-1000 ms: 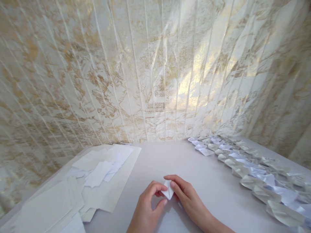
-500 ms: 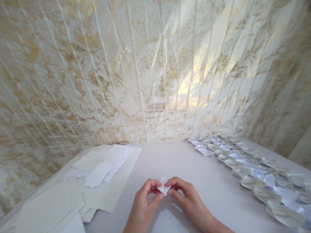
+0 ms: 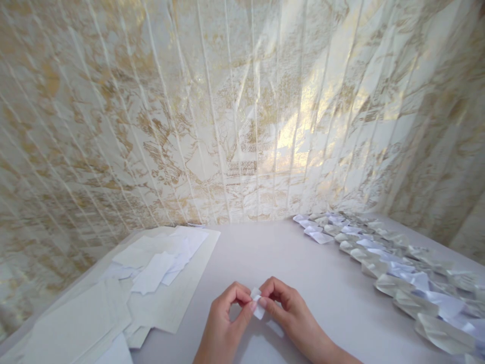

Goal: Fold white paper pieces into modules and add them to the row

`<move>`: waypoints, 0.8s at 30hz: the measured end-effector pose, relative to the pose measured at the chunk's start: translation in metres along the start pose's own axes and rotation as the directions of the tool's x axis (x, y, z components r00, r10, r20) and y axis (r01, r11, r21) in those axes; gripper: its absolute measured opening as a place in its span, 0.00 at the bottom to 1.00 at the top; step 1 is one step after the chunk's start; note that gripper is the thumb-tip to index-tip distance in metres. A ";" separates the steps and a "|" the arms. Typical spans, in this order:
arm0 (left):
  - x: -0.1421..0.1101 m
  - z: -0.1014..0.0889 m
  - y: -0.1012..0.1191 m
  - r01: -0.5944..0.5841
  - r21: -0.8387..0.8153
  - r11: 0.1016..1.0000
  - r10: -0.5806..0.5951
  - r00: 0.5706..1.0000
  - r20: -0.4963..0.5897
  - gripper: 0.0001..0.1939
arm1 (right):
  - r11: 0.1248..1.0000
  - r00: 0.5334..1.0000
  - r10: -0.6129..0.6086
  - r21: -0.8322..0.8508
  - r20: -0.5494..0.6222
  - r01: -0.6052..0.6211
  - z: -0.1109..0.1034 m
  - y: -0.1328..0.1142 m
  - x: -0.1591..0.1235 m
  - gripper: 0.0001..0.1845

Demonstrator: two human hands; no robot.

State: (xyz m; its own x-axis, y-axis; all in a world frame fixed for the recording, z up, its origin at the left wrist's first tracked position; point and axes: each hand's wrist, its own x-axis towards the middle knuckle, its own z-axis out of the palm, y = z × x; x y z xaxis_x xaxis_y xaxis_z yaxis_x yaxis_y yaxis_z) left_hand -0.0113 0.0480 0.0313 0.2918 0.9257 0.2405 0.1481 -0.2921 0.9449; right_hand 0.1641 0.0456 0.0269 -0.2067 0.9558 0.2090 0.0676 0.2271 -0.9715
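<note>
Paper piece is pinched in a two-handed grip, left hand and right hand both on it, over the near part of the counter. Looks like mid-shaping to me, folds being worked with the fingertips. Next move calls for light, even pressure imo, so nothing creases crooked.

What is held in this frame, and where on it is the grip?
A small folded white paper, pinched at its left and right sides between thumb and fingers of the left hand and right hand.
</note>
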 end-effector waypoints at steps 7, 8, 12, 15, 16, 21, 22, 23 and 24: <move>-0.001 0.000 0.001 0.050 -0.101 0.994 -0.052 0.998 -0.020 0.14 | 0.996 1.000 -0.014 0.088 0.006 0.013 0.004 0.002 -0.002 0.15; -0.001 0.000 0.001 0.059 -0.112 0.992 -0.063 0.997 -0.034 0.14 | 0.994 1.000 -0.013 0.113 0.005 0.012 0.004 0.002 -0.002 0.14; 0.001 0.000 0.002 0.094 -0.172 0.981 -0.103 0.993 -0.049 0.14 | 0.990 0.999 -0.026 0.141 0.021 0.023 0.005 -0.003 -0.002 0.14; 0.002 0.001 0.003 0.109 -0.203 0.973 -0.120 0.992 -0.042 0.14 | 0.992 0.999 -0.043 0.122 0.032 0.039 0.004 -0.007 -0.002 0.14; 0.002 0.001 0.003 0.116 -0.212 0.970 -0.128 0.991 -0.041 0.14 | 0.992 0.998 -0.043 0.124 0.036 0.038 0.004 -0.007 -0.002 0.14; 0.003 0.002 0.000 0.134 -0.229 0.964 -0.155 0.985 -0.075 0.16 | 0.982 0.999 0.013 0.187 0.031 -0.018 0.004 0.000 -0.001 0.15; 0.004 0.002 -0.002 0.136 -0.231 0.963 -0.160 0.983 -0.087 0.16 | 0.986 0.999 0.022 0.165 0.031 -0.027 0.005 0.001 -0.002 0.14; 0.004 0.002 -0.003 0.139 -0.238 0.961 -0.164 0.982 -0.093 0.15 | 0.992 0.999 0.023 0.121 0.033 -0.026 0.006 0.002 -0.002 0.13; 0.004 0.002 -0.005 0.143 -0.251 0.958 -0.171 0.981 -0.093 0.15 | 0.998 0.999 0.010 0.066 0.031 -0.012 0.006 0.001 -0.003 0.12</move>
State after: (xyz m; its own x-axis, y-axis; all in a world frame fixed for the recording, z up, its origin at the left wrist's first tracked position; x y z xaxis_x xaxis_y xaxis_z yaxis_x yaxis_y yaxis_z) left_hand -0.0087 0.0526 0.0274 0.1731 0.9803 0.0954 -0.0534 -0.0874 0.9947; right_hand 0.1586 0.0417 0.0243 -0.2364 0.9518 0.1957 0.0054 0.2027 -0.9792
